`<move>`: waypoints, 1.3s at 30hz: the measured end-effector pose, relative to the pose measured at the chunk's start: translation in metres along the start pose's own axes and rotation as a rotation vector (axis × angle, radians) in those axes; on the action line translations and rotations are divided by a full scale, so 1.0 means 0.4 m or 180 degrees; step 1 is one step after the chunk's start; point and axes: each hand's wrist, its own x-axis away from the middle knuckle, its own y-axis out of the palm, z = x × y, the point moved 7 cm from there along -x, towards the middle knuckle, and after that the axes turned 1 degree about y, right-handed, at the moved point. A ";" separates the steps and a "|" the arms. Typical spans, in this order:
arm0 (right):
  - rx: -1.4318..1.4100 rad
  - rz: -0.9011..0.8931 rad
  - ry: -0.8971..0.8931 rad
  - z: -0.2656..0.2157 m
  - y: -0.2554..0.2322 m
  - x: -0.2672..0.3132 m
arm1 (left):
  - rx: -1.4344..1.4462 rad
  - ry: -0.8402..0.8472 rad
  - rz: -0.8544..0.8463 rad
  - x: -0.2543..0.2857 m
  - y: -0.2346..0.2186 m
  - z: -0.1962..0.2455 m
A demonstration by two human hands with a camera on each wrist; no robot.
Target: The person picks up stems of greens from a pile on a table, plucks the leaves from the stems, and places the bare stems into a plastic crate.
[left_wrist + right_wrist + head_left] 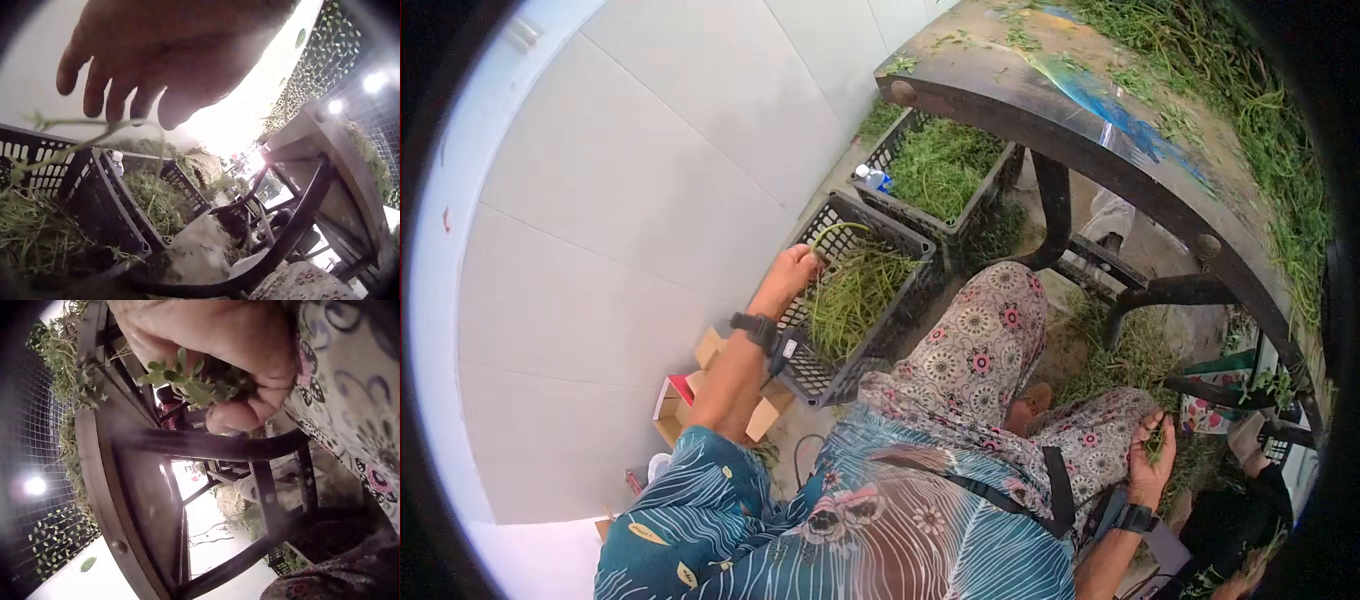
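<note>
Green stem (840,225) is arching over the near crate (927,247), its long axis lying crosswise beneath the left fingertips and its far end pointing away from them. Left hand (795,270) is reaching palm-down, fingers loosely extended; a pinch cannot be confirmed. Right hand (1150,468) is curling round a leafy sprig (200,390), tips projecting past the fingers. Second crate (953,230), holding a bottle (874,179) and greens, is standing beside; bench (975,60) is overhanging nearby.
</note>
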 end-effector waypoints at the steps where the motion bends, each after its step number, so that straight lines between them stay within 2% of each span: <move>1: 0.0000 0.0044 -0.0036 -0.001 -0.004 -0.001 | -0.0592 0.0390 0.0348 -0.024 -0.021 -0.026; 2: -0.0005 0.0090 -0.0086 -0.003 -0.011 -0.002 | -0.1178 0.0795 0.0691 -0.034 -0.028 -0.020; 3: -0.0027 0.0050 -0.0059 0.001 -0.014 -0.004 | -0.0942 0.0468 0.0514 -0.016 -0.021 0.024; 5: -0.0055 0.0016 -0.0055 0.001 -0.024 -0.002 | -0.0714 0.0557 0.0125 0.004 0.006 0.086; 6: 0.0894 -0.0143 -0.0344 -0.011 -0.002 0.013 | -0.0578 0.0633 -0.0124 0.007 0.036 0.118; 7: 0.1765 -0.0170 -0.0701 -0.015 0.024 0.033 | -0.0566 0.0930 -0.0259 0.017 0.063 0.167; 8: 0.2725 -0.0084 -0.1092 -0.019 0.050 0.054 | -0.0525 0.1239 -0.0428 0.030 0.099 0.220; 9: 0.3576 0.0095 -0.1487 -0.023 0.075 0.075 | -0.0503 0.1300 -0.0615 0.045 0.137 0.273; 11: 0.1614 -0.0056 -0.0534 -0.005 0.050 0.047 | -0.0495 0.1511 -0.0957 0.083 0.222 0.387; 12: 0.0673 0.0070 -0.0132 0.004 0.037 0.040 | -0.0521 0.1652 -0.1094 0.105 0.255 0.441; 13: -0.0597 -0.0003 0.0423 0.029 0.048 0.039 | -0.0568 0.1783 -0.1185 0.128 0.279 0.485; 16: -0.0471 0.0223 0.0160 0.030 0.046 0.030 | -0.0852 0.1889 -0.1366 0.188 0.376 0.585; 18: -0.0253 0.0102 -0.0053 0.027 0.042 0.031 | -0.0724 0.2316 -0.1655 0.255 0.458 0.620; 20: -0.0338 0.0133 -0.0058 0.027 0.027 0.031 | -0.0972 0.2623 -0.2181 0.327 0.540 0.639; 21: -0.0434 0.0109 -0.0026 0.027 0.019 0.026 | -0.0895 0.2510 -0.2374 0.360 0.567 0.652; 25: -0.0657 0.0248 -0.0027 0.026 0.022 0.031 | -0.1034 0.2716 -0.2710 0.408 0.643 0.629; 26: -0.0663 0.0334 -0.0061 0.025 0.031 0.033 | -0.1013 0.2689 -0.2816 0.419 0.650 0.627; 29: -0.0122 -0.0206 0.0030 0.051 0.063 0.010 | -0.1010 0.2689 -0.3043 0.434 0.672 0.615; 32: 0.0171 -0.0241 0.0143 0.097 0.171 0.022 | -0.0476 0.1768 -0.2871 0.417 0.683 0.669; 33: 0.0337 -0.0369 0.0008 0.105 0.221 0.030 | 0.0342 0.2150 -0.2807 0.397 0.705 0.677; 34: 0.0514 -0.0505 -0.0111 0.111 0.274 0.040 | 0.1217 0.1241 -0.3129 0.389 0.728 0.676; 36: 0.1800 -0.0569 -0.0832 0.091 0.393 0.080 | 0.2894 -0.0741 -0.3475 0.396 0.772 0.671; 37: 0.2446 -0.0606 -0.1184 0.083 0.433 0.094 | 0.3292 -0.1111 -0.3679 0.388 0.792 0.662; 39: 0.3276 -0.0678 -0.1949 0.086 0.472 0.117 | 0.2515 0.0698 -0.3500 0.406 0.767 0.683</move>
